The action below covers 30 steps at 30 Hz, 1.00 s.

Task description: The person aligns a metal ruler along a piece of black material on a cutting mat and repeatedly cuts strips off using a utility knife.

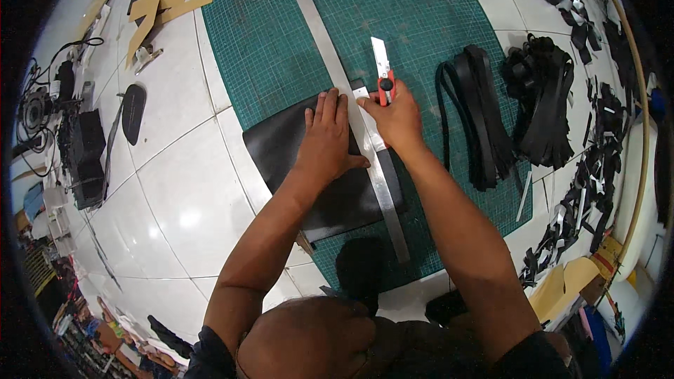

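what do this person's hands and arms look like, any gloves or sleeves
The left hand and right hand are bare, with no gloves, and no rings or watch can be seen. Both forearms are uncovered, with no cables on them. Dark, nearly black short sleeves cover the upper arms near the lower edge; no markings show on them.

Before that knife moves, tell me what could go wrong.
The right hand holds the knife with its blade bare, near the left hand; a slip might cut it. The ruler overhangs the sheet at both ends, so it could swivel under uneven pressure.
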Available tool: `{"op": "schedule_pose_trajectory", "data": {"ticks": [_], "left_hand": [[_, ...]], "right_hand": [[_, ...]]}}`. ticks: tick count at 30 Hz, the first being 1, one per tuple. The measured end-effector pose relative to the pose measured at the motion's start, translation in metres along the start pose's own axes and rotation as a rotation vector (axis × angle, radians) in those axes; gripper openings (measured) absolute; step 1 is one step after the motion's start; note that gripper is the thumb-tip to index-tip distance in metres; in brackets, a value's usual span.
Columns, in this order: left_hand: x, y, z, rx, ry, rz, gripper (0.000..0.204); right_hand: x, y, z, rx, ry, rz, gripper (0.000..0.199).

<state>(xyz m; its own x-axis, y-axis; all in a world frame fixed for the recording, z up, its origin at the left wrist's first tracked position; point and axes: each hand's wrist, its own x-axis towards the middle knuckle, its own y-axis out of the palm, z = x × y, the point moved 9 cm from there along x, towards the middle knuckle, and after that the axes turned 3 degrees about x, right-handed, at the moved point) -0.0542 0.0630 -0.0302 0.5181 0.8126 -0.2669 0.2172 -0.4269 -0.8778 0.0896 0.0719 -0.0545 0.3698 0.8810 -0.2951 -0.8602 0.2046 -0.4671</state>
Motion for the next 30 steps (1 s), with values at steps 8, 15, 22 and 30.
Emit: {"op": "schedule_pose_trajectory", "data": {"ticks": [8, 15, 22, 30], "left_hand": [[-0.001, -0.004, -0.005, 0.066, 0.020, -0.006, 0.123], [0.002, -0.004, -0.006, 0.116, -0.007, 0.009, 0.124], [-0.001, 0.000, -0.001, 0.081, 0.006, -0.038, 0.124], [0.002, -0.004, -0.003, 0.079, -0.012, -0.036, 0.126]], "right_hand": [[0.001, 0.004, -0.004, 0.023, -0.004, 0.016, 0.046], [-0.016, -0.005, -0.002, -0.132, -0.022, 0.020, 0.046], [-0.124, -0.044, -0.062, -0.123, 0.025, 0.052, 0.044], [-0.172, -0.060, -0.102, 0.005, 0.211, 0.043, 0.033]]}}
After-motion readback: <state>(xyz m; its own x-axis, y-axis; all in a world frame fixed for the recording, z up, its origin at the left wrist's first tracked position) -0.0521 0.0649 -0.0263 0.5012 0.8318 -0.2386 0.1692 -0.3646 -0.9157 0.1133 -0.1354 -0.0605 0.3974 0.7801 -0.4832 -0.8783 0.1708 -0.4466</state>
